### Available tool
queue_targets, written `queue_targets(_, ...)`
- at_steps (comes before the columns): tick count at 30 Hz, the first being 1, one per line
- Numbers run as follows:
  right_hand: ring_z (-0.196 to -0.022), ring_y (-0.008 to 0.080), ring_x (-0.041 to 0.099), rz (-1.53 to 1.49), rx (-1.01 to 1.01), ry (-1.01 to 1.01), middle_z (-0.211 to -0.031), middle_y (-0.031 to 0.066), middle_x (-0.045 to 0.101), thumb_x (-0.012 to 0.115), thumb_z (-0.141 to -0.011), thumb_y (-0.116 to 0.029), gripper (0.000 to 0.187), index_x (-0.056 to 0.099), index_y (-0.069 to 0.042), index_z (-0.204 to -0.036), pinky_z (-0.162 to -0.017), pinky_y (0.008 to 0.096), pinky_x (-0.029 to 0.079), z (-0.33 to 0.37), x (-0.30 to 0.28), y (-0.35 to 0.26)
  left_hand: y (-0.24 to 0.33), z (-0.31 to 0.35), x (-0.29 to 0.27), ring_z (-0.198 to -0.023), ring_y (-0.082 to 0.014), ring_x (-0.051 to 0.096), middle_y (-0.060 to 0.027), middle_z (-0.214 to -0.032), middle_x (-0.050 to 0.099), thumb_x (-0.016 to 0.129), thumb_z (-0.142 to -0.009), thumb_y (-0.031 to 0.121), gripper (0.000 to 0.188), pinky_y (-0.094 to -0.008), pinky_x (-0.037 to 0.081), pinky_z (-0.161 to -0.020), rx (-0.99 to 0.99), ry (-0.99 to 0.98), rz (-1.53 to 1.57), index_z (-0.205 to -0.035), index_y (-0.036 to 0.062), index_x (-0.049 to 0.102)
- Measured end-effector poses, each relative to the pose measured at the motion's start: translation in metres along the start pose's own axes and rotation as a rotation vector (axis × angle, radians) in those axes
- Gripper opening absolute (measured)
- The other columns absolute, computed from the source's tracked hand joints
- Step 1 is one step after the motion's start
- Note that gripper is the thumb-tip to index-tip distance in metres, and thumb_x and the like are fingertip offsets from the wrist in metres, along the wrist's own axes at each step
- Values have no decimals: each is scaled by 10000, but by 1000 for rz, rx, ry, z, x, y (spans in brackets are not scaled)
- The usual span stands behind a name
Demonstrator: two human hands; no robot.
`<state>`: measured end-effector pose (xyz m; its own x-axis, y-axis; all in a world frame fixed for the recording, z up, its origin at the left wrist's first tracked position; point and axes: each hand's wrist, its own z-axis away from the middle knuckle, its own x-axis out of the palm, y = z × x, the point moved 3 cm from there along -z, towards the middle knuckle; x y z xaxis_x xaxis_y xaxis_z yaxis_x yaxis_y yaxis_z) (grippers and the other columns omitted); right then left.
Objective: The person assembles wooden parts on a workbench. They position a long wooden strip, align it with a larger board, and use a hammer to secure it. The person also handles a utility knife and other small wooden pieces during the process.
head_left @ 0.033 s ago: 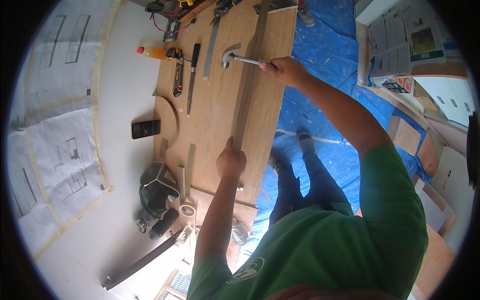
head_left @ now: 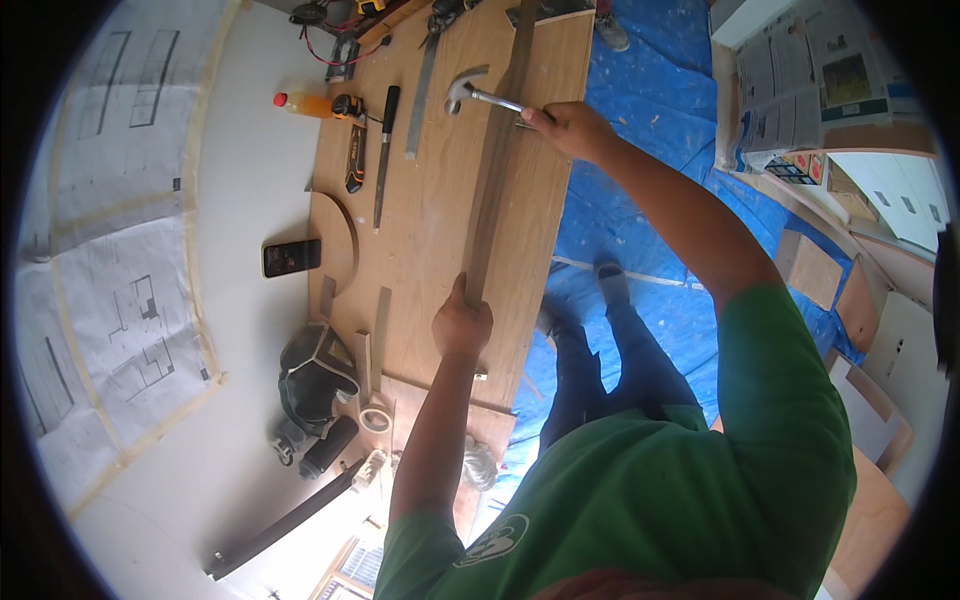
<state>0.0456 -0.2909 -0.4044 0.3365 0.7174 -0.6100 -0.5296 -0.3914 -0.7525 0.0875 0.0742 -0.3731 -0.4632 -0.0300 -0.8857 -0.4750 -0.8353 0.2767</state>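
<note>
Indoor work area, white wall at L hung w/ taped-up drawings (head_left: 130, 330), blue tarp (head_left: 655, 225) over the floor at R. Person in green shirt (head_left: 650, 490) at a ply bench (head_left: 440, 200), where a long dark strip (head_left: 490, 190) runs lengthwise nr the R edge. R hand (head_left: 572, 132) is clamped round the handle of a claw hammer (head_left: 495, 99), the handle crossing above the strip, the head just L of it; whether the head touches the bench, can't tell. L hand (head_left: 462, 325) is on the strip's near end, index finger pointing along it; whether the other fingers are clamped on it or just press, can't tell. Farther L on the bench: black-handled tool (head_left: 385, 160), orange-&-black tool (head_left: 356, 150), flat metal bar (head_left: 421, 105) and curved board (head_left: 335, 245), w/ a phone (head_left: 291, 258) beside the board and a bottle (head_left: 303, 105) of orange liquid nr the wall. Lower down, a dark bag (head_left: 312, 375) & tape roll (head_left: 376, 419); at top, a shoe (head_left: 611, 34) on the tarp
</note>
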Motion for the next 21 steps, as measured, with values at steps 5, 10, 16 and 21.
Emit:
queue_targets(5,-589,196,523,-116,120,144,-613,63,531,474,-978,-716,725,625,-40,-764,-573,383,455,-45,-28,12,4,-5,0,-815,-398,718,-210,-934,734,622,-793,186,609,-510,587,-743,14,13,1,-1396,103,578)
queue_targets(10,-617,266,583,-140,-14,-38,-635,110,585,526,-993,-639,641,649,-46,-783,-580,410,469,27,40,16,3,-8,4,-799,-404,716,-215,-916,731,622,-789,182,602,-512,586,-733,30,31,-10,-1386,106,585)
queue_targets(16,-683,375,676,-25,-150,-254,-669,167,643,497,-1007,-605,594,677,-65,-839,-604,464,510,132,108,-1,4,-10,3,-754,-414,711,-209,-850,729,614,-785,178,563,-517,587,-695,6,59,-31,-1346,142,615)
queue_targets(21,-678,323,671,-134,35,-133,-677,149,647,496,-995,-640,633,695,-57,-850,-622,437,514,74,67,3,4,-6,3,-767,-416,711,-206,-856,730,614,-785,185,570,-517,585,-697,-2,51,14,-1354,143,608)
